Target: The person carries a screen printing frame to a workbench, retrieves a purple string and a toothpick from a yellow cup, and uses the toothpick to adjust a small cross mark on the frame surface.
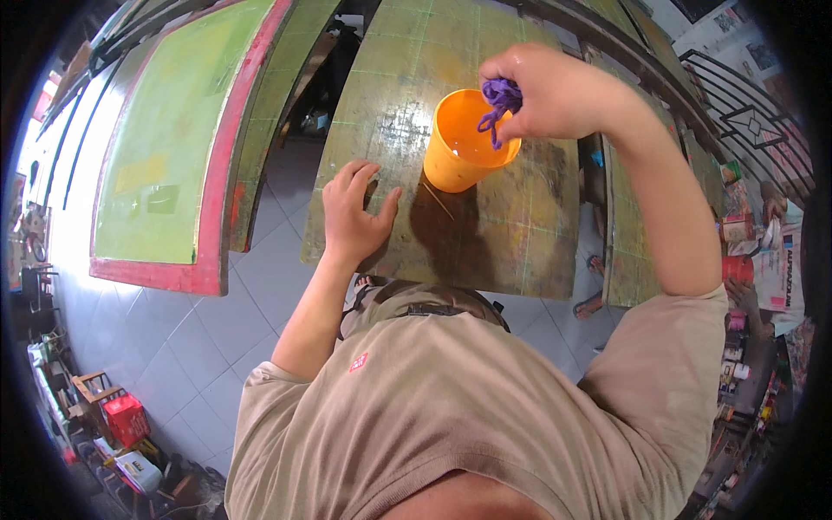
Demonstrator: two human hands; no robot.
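Note:
My right hand (555, 94) is closed around a bunch of purple cord (500, 97) with thin looped strands. It holds the bunch over the right side of an orange plastic bucket (455, 172), and a loop hangs down in front of the opening. Liquid glints inside the bucket, which stands upright on a worn green table (390, 95). My left hand (355, 212) rests on the table's left part, fingers apart and holding nothing. Between that hand and the bucket's base lies a thin stick (439, 201).
To the left stands a large green panel with a red frame (211, 243). Another green table (637, 251) is at the right, with another person's foot (589, 306) near it. Pots and tins crowd the right edge. A red box (126, 419) sits at the lower left on tiled floor.

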